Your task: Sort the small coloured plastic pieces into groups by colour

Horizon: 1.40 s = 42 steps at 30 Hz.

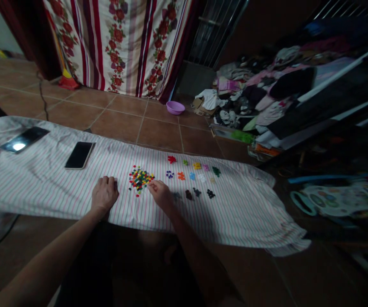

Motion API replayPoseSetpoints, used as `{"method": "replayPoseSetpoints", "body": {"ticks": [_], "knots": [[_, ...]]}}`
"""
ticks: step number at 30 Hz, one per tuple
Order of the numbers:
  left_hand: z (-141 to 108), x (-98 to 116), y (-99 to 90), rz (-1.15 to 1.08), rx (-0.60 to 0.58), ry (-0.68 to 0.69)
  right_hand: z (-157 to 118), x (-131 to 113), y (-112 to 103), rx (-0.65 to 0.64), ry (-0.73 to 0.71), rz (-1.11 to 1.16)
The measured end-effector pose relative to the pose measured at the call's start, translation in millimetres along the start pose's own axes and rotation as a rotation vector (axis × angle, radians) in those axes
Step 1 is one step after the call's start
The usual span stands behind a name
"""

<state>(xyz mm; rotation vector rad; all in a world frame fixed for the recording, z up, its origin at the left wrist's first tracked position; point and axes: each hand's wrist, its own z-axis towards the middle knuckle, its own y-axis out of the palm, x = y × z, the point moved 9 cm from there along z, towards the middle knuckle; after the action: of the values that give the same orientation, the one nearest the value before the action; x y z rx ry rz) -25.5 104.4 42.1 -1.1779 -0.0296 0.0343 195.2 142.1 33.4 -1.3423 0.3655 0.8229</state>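
Note:
A mixed heap of small colourful pieces (pixel 140 178) lies on the striped cloth (pixel 75 187). My right hand (pixel 160 194) is at the heap's right edge, thumb and fingertips pinched together; anything between them is too small to make out. Left of the heap, my left hand (pixel 105 192) rests on the cloth with its fingers curled under and their tips hidden. Small single-colour groups lie right of the heap, among them a red one (pixel 171 159), a yellow one (pixel 197 166), an orange one (pixel 181 175), a dark green one (pixel 216 171) and a black one (pixel 210 194).
A phone (pixel 79 155) and a shiny dark device (pixel 25 140) lie on the cloth's left part. Beyond the cloth, a purple basin (pixel 175 108) stands on the tiled floor near a curtain (pixel 120 47). Piled clothes (pixel 260 91) fill the back right.

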Motion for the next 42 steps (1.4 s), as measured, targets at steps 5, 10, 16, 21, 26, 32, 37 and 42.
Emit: {"method": "replayPoseSetpoints", "body": {"ticks": [5,10,16,21,26,32,37,42], "knots": [[1,0,-0.4,0.003,-0.025,-0.013,1,-6,15,-0.002,0.069,-0.148],[1,0,-1.2,-0.009,-0.035,-0.007,1,-8,20,-0.034,0.102,-0.202],[0,0,-1.1,-0.020,-0.037,-0.008,-4,-7,15,-0.004,0.090,-0.189],[0,0,-1.2,-0.015,-0.034,-0.012,-9,-1,7,0.027,0.132,-0.057],[0,0,-2.4,-0.031,-0.023,-0.003,-16,10,-3,0.036,0.233,0.073],[0,1,-4.2,-0.035,-0.021,0.000,-22,23,-28,0.083,0.275,0.187],[-1,0,-3.1,-0.073,-0.027,-0.011,-26,46,-69,0.188,0.253,0.223],[-3,-2,2.3,-0.038,-0.010,-0.003,-32,87,-118,0.317,0.296,0.220]]}}
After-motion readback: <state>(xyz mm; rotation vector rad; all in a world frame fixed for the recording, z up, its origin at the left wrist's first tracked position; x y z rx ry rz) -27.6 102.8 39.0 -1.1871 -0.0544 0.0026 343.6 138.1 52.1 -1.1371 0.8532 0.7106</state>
